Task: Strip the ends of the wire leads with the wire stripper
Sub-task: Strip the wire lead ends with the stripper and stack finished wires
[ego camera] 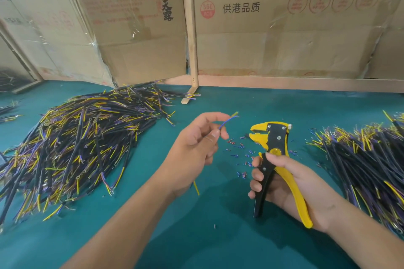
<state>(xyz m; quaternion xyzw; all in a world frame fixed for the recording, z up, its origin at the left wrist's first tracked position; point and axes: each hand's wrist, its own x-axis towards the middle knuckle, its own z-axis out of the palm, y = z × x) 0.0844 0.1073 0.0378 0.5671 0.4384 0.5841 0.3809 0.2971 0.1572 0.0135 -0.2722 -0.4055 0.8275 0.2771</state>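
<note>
My left hand (194, 148) pinches a thin wire lead (228, 120) between thumb and fingers, its blue and yellow end pointing up and right. The lead's other end shows as a yellow tip below my wrist. My right hand (284, 183) grips the handles of a yellow and black wire stripper (271, 140), held upright with its jaws facing left. The jaws sit a short way right of the wire's end, apart from it. Small bits of cut insulation (238, 153) lie scattered on the green table (207, 236) between my hands.
A big heap of black, yellow and purple wire leads (83, 137) covers the left of the table. Another heap (367, 159) lies at the right edge. Cardboard walls (284, 39) and a wooden post (191, 50) close off the back.
</note>
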